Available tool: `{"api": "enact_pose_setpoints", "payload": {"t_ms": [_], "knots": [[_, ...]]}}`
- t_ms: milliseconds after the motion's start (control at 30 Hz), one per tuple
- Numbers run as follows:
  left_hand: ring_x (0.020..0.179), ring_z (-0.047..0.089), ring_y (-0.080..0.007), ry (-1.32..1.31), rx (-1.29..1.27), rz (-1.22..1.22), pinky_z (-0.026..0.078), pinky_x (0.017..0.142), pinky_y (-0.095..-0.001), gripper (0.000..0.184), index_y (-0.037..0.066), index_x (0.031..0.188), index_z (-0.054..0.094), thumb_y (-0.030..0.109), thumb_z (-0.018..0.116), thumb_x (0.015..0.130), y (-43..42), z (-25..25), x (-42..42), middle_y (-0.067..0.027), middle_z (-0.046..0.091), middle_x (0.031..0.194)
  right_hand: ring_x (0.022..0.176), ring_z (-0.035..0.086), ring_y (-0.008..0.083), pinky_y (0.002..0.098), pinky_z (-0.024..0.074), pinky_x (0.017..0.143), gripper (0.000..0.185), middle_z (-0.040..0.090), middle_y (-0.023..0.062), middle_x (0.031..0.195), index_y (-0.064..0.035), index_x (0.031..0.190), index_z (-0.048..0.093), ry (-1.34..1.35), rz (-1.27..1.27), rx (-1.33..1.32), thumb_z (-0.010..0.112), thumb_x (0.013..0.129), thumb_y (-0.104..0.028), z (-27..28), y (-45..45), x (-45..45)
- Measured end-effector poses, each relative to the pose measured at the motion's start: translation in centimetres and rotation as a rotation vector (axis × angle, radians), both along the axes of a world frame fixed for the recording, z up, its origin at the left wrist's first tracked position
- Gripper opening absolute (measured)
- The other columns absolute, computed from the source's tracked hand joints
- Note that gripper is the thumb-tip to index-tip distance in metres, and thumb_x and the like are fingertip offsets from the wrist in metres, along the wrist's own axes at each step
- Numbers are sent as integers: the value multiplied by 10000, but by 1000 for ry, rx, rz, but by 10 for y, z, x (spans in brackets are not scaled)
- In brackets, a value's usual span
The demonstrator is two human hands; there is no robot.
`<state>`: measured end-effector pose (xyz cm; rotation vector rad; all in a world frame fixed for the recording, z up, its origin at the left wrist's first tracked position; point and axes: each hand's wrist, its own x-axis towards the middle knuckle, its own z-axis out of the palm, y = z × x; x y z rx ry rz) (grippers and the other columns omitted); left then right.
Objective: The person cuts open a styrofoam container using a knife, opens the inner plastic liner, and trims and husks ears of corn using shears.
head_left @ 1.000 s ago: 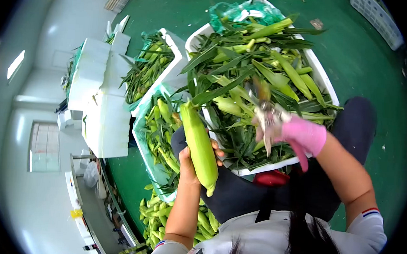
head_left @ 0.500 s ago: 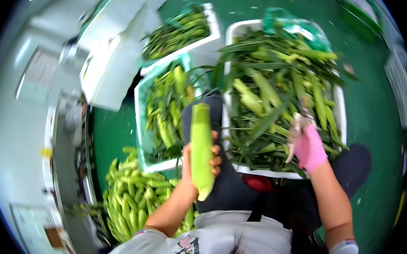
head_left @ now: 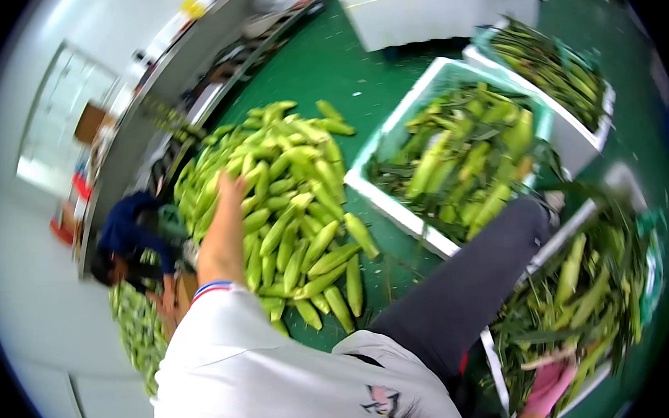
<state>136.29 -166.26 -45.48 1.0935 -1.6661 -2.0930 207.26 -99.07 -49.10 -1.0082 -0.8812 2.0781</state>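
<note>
My left arm stretches out over a big heap of green-husked corn [head_left: 282, 183] on the floor. My left hand [head_left: 231, 186] is at the heap, among the ears; its fingers are too small and blurred to read. In a pink glove, my right hand [head_left: 552, 383] is closed at the lower right, over a white box [head_left: 497, 372] of corn leaves and husks [head_left: 574, 300]. It grips what look like pruning shears [head_left: 547, 359], with pale handles showing and the blades not clear.
A white box [head_left: 403, 213] lined with green plastic holds unpeeled corn beside my knee [head_left: 493, 249]. Another corn box [head_left: 604, 126] stands behind it. A co-worker [head_left: 138, 231] bends over more corn [head_left: 132, 327] at the left, near a long shelf [head_left: 167, 68].
My view has swung left. My left hand, which held an ear of corn before me, has moved out to the heap. My gloved right hand stays over the leaf box.
</note>
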Motion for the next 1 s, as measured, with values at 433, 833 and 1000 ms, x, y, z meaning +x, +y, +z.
{"api": "enact_pose_setpoints", "payload": {"t_ms": [433, 833, 1000], "knots": [[949, 682, -281, -210, -839, -1689, 522, 836, -372, 581, -24, 1089, 702, 420, 792, 725, 444, -211, 44, -193, 706, 1071, 975, 551, 171, 338, 430, 922, 466, 580, 71, 1004, -7, 1280, 516, -124, -110, 47, 520, 1001, -380, 43, -17, -29], [1040, 654, -286, 793, -881, -1621, 499, 908, -383, 733, 10, 1360, 445, 258, 768, 750, 525, 84, 216, -209, 650, 1139, 1076, 569, 255, 372, 462, 950, 809, 580, 133, 1163, -14, 1383, 424, -570, 263, 616, 797, 688, -197, 110, -21, -83], [1050, 658, -275, 820, -742, -2343, 495, 935, -365, 760, 65, 1412, 434, 202, 757, 738, 575, 160, 322, -164, 660, 1147, 1152, 530, 389, 440, 428, 1014, 853, 545, 212, 1209, 28, 1332, 431, -673, 200, 1152, 836, 659, -302, 147, -1, -100]]}}
